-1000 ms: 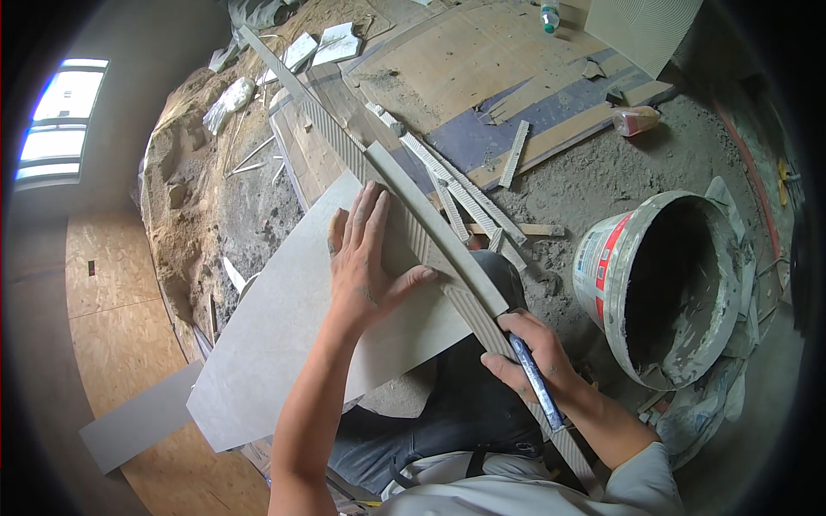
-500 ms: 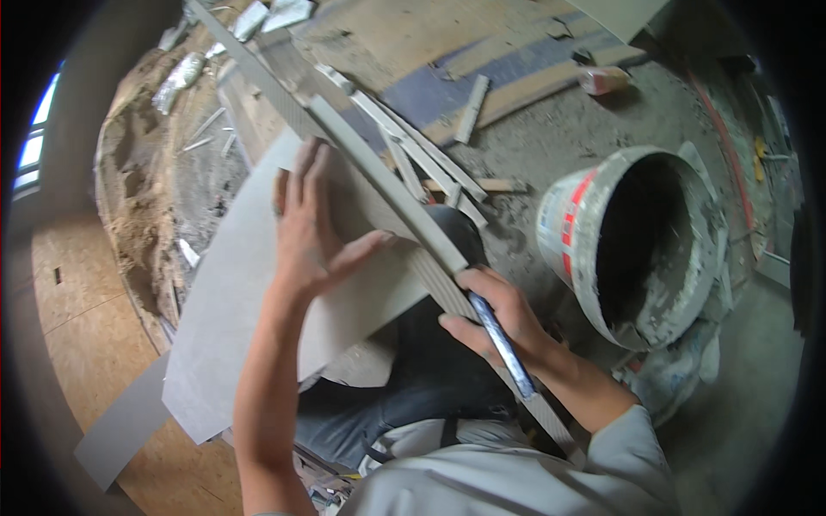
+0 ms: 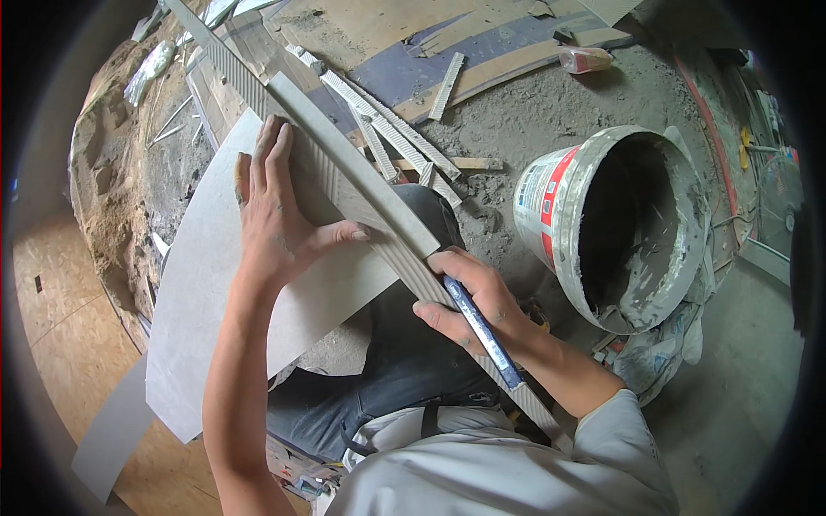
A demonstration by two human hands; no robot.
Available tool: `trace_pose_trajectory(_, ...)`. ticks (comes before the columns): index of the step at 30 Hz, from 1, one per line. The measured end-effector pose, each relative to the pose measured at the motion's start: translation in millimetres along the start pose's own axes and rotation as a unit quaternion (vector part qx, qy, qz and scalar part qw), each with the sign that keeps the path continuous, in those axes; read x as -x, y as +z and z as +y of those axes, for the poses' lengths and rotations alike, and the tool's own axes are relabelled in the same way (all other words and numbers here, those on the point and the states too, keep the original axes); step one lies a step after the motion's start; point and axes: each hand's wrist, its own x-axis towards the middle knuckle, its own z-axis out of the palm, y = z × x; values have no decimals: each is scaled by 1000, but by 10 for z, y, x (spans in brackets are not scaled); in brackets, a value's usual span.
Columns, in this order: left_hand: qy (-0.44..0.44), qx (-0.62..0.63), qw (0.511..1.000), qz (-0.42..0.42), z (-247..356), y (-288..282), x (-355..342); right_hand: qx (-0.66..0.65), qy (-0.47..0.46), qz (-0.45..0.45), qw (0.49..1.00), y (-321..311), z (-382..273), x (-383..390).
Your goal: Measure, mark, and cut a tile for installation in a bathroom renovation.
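Observation:
A large pale grey sheet [image 3: 202, 249] with a curved outer edge lies across my lap. My left hand [image 3: 280, 211] presses on it with fingers stretched and thumb spread, its fingertips beside a long ridged strip [image 3: 225, 64]. The strip runs diagonally from the far left towards my right side. A plain, thicker grey bar [image 3: 357, 163] lies along its far edge. My right hand [image 3: 477, 297] is closed around the strip near the bar's lower end, thumb on the near side. A slim blue tool or labelled piece [image 3: 483, 334] lies under that palm; its kind is unclear.
A white bucket [image 3: 559, 193] with a red band lies tipped at the right, grey residue inside. Several ridged offcuts [image 3: 379, 116] are scattered on the dusty floor ahead. Sandy rubble [image 3: 107, 181] is at the left, beside a wood-chip board [image 3: 77, 292]. A small container [image 3: 585, 59] stands farther back.
The whole view has shifted, so hands, sheet and bucket all appear slightly farther left and up. Both hands keep about the same places on the sheet and strip.

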Motion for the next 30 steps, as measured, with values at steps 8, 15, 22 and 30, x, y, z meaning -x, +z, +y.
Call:
trace_pose_trajectory(8, 17, 6, 1000, 21, -9, -14, -18, -28, 65, -14, 997, -7, -119, -33)
trace_pose_trajectory(15, -11, 12, 1000, 2, 1, -65, 19, 40, -10, 8, 999, 33, -145, -14)
trace_pose_trajectory(22, -35, 31, 999, -9, 41, -182, 45, -3, -54, 135, 989, -432, -602, -180)
trace_pose_trajectory(30, -25, 6, 1000, -10, 41, -159, 18, -114, -150, 10, 982, -294, -758, -2043)
